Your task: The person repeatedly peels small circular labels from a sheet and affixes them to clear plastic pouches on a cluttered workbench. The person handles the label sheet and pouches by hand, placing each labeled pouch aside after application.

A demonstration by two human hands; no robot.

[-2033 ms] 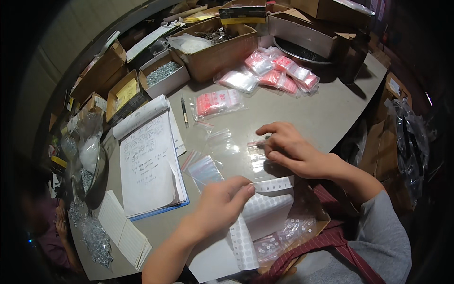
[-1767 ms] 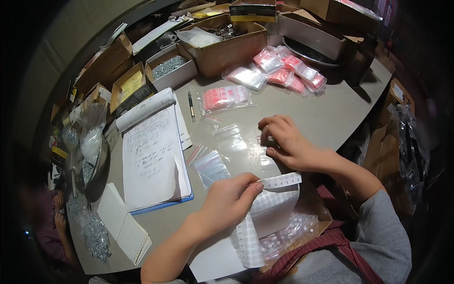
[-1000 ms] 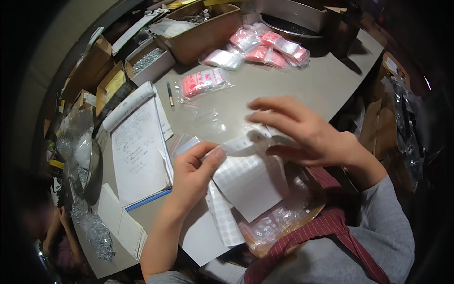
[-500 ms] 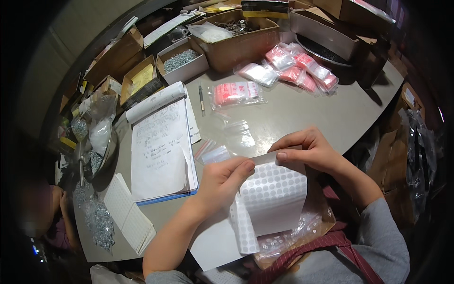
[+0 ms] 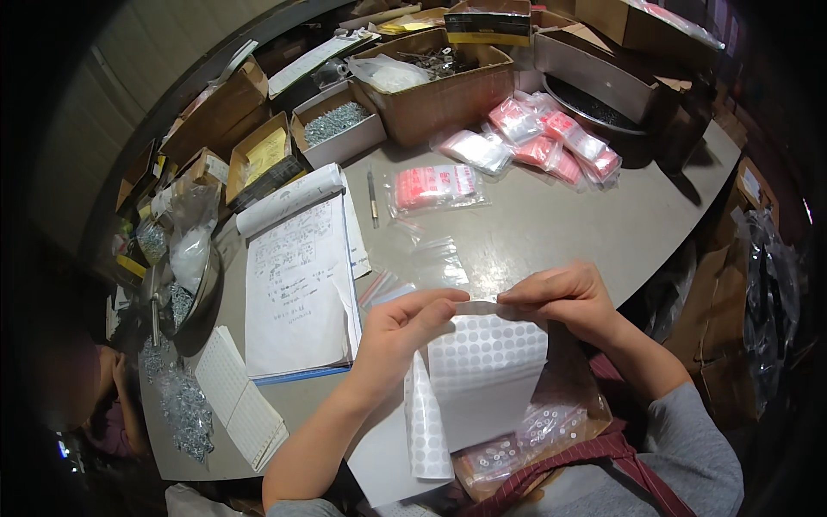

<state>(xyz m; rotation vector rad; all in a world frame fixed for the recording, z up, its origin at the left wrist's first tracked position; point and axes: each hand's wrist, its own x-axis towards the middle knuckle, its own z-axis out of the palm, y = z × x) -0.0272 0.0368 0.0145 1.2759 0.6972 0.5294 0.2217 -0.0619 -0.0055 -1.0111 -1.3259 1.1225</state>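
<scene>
Between my two hands hangs a white sheet of round grey stickers (image 5: pixel 484 345), its dots set in close rows. My left hand (image 5: pixel 403 332) is closed on the sheet's upper left edge, thumb and forefinger pinching it. At the upper right edge, my right hand (image 5: pixel 564 297) pinches it too. The top edge bows between the fingertips. A narrow strip of the same dots (image 5: pixel 427 422) droops below my left hand, over plain white paper (image 5: pixel 379 457). Under the sheet, by my lap, a carton holds a clear bag of small white washer-like rings (image 5: pixel 551 422).
A clipboard of handwritten paper (image 5: pixel 297 293) and a pen (image 5: pixel 373 194) lie left of centre. Packs of red-and-clear zip bags (image 5: pixel 435 187) sit farther back. Boxes of screws (image 5: pixel 336 125) line the far edge. Bagged screws (image 5: pixel 185 414) lie left, near another person's arm (image 5: pixel 121 388).
Both hands have drawn the sticker sheet slightly lower and to the left. My fingertips have come closer together along its top edge, which now curves. The view has shifted a little.
</scene>
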